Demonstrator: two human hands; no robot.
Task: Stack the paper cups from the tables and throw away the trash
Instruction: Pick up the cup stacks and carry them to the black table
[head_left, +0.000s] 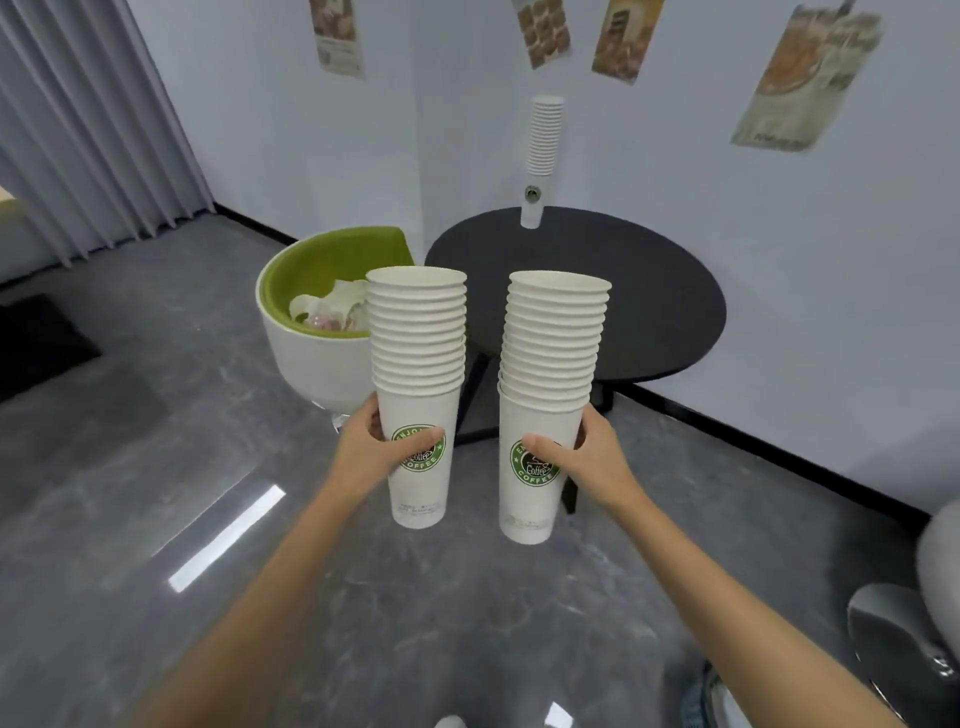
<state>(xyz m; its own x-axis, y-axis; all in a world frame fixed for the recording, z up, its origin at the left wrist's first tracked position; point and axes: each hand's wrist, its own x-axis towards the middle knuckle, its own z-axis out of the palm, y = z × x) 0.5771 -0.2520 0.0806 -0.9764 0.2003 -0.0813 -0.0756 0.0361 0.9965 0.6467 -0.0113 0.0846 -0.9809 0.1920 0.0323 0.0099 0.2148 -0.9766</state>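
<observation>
I hold two tall stacks of white paper cups with green coffee logos, upright above the floor. My left hand (371, 441) grips the bottom cup of the left stack (418, 364). My right hand (587, 457) grips the bottom cup of the right stack (550, 374). Both stacks hold several nested cups and stand side by side, a little apart. A third tall stack of cups (540, 156) stands on the far side of the round black table (649, 291) by the wall.
A white chair with a green seat (306, 332) stands left of the table, with crumpled paper trash (327, 309) in its seat. Grey curtains hang at the left. A chrome chair base (904, 639) sits at the lower right. The floor is grey and glossy.
</observation>
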